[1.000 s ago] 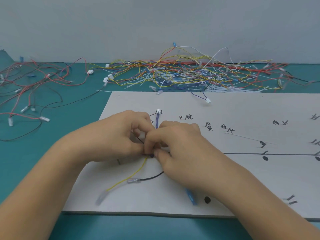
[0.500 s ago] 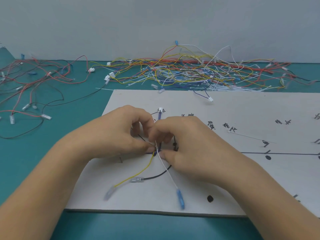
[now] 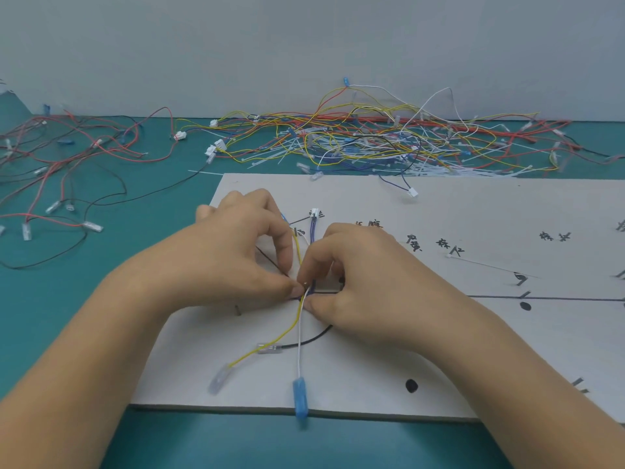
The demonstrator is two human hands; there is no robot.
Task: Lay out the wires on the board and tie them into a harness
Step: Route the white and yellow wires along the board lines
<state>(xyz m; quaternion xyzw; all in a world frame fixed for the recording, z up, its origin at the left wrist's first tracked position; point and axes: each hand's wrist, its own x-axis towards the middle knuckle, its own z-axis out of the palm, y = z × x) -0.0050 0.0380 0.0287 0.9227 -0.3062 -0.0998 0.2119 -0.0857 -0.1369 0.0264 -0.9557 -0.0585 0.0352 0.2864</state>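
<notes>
**Wires pinched at the middle of the board**

Nearest us, at the bottom centre of the frame, a blue plastic sleeve (image 3: 300,399) hangs over the near edge of the board (image 3: 473,350), a flat pale grey sheet with a matte face, hand-drawn black lines, dots and written marks. A thin white wire (image 3: 299,340) runs straight up from that sleeve. Left of it a clear, soft-looking sleeve (image 3: 219,380) ends a yellow wire (image 3: 267,346), which curves up and to the right. A black wire (image 3: 313,338) with a clear-covered metal terminal (image 3: 269,349) lies across the yellow one and passes under our right hand.

At the centre of the frame our left hand (image 3: 233,262) and right hand (image 3: 365,282) meet, thumb and forefinger tips of each closed tightly on the gathered wires where they cross. The hands cover most of that crossing, so we cannot tell what else sits between the fingers. A short dark peg (image 3: 238,309) stands out of the board just below our left wrist.

Above the fingers a purple wire (image 3: 312,231) rises to a small white plug (image 3: 315,213). To the right a slim white cable tie (image 3: 487,265) lies flat on the board.

Beyond the far edge, on the teal tabletop (image 3: 50,316), a tangled heap of wires (image 3: 389,143) stretches across the upper centre and right, mixed with white ties. Looser red and black wires (image 3: 67,164) sprawl at upper left. A plain pale wall (image 3: 304,45) closes the view.
</notes>
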